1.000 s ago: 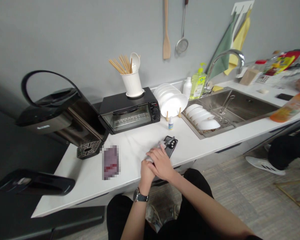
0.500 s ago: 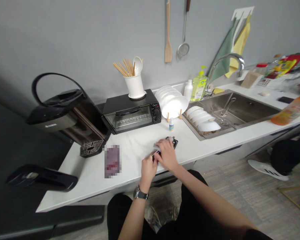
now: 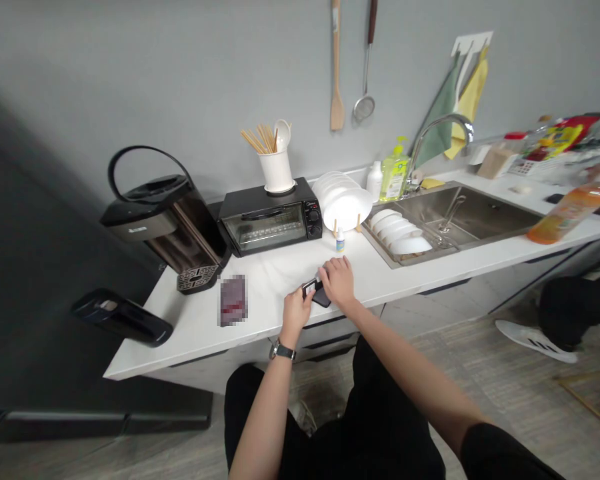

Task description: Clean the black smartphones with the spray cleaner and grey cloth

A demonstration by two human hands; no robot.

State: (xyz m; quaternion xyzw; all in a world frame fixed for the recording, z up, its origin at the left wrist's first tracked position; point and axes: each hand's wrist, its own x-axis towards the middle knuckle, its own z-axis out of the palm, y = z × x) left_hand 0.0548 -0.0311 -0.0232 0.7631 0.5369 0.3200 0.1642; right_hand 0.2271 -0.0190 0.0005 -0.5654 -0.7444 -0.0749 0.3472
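Note:
My left hand is closed on a small black object with a pale rectangular face, its kind unclear. Close on the right, my right hand has its fingers bent and together at the far end of that object; what lies under them is hidden. A flat dark piece shows on the counter below, partly covered by my right hand. Just beyond stands a small white bottle with a blue and yellow label. To the left lies a blurred-out purplish thing.
Behind are a toaster oven, a utensil holder and racked plates. A black water dispenser and dark cylinder stand left. Right are bowls, a sink and another person's hand near an orange bottle.
My right hand has shifted up and slightly off my left, showing the object's pale face. The dark piece now shows nearer me. The whole view has shifted a little.

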